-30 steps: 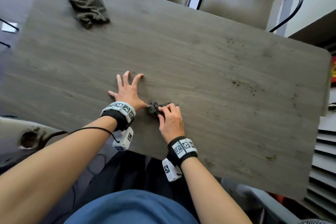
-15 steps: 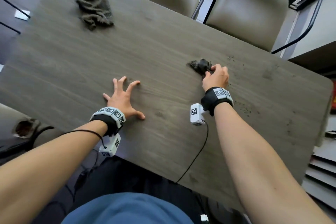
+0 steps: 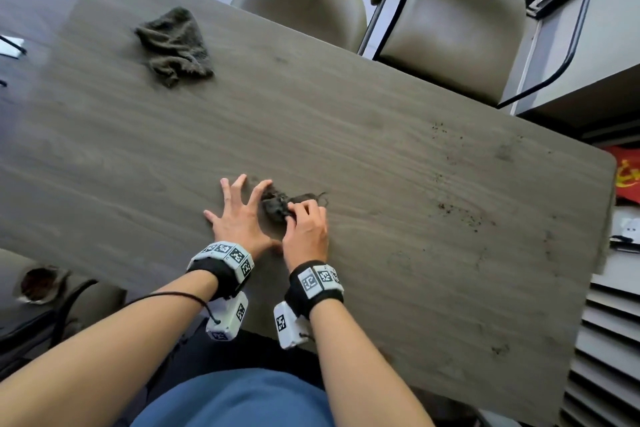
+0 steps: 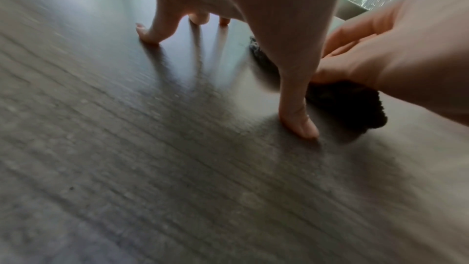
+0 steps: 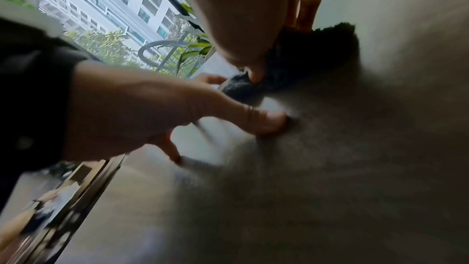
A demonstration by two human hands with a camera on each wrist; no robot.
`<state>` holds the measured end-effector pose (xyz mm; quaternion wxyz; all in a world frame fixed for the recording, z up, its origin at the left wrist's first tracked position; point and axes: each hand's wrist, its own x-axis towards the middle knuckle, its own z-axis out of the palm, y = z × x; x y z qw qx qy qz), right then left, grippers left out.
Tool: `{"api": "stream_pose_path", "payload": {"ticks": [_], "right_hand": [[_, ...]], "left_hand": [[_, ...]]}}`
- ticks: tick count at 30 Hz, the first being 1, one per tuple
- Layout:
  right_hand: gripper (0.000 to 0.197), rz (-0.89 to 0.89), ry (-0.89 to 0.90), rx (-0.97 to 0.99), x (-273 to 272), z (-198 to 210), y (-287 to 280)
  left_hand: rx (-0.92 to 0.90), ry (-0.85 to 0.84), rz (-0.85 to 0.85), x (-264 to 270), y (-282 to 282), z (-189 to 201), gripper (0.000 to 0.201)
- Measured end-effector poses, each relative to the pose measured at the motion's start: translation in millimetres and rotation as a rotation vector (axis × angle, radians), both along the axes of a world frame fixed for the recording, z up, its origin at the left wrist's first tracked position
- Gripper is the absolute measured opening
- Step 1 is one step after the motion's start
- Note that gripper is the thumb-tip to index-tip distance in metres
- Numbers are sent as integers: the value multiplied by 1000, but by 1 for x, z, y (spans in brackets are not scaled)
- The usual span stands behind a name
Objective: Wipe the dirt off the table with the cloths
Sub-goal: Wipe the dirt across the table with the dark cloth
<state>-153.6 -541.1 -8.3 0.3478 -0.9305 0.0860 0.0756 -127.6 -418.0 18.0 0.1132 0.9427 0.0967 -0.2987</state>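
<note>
A crumpled olive cloth (image 3: 175, 45) lies alone on the desk (image 3: 363, 156), far to the left of the hands and toward the far edge. The left hand (image 3: 239, 218) rests on the desk with its fingers (image 4: 149, 31) spread straight, tips on the wood. Just to its right, touching its forefinger, a dark bunched cloth (image 3: 277, 206) sits under the right hand (image 3: 306, 229), whose fingers (image 5: 256, 73) curl round it and press it to the desk. Farther right, dirt specks (image 3: 457, 210) dot the surface near the desk's right end.
</note>
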Motion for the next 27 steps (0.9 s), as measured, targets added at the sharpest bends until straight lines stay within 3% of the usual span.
{"api": "stream_pose_path", "payload": {"ticks": [5, 10, 12, 16, 20, 24, 27], "right_hand": [[17, -206, -39, -49, 29, 4, -24], [14, -374, -96, -109, 82, -3, -69], [13, -416, -101, -123, 108, -5, -87], [12, -454, -85, -169, 165, -6, -123], [11, -408, -28, -187, 198, -6, -146], [11, -408, 32, -94, 201, 2, -158], [14, -393, -109, -64, 177, 21, -161]], "left_hand": [[100, 105, -76, 10, -14, 1, 137], [79, 41, -119, 40, -26, 1, 101], [36, -26, -194, 61, -33, -2, 100], [-11, 9, -343, 118, -59, -5, 118], [-76, 119, -255, 164, -94, 7, 127], [-36, 178, -254, 163, -114, 10, 150], [-32, 164, -254, 159, -113, 5, 153]]}}
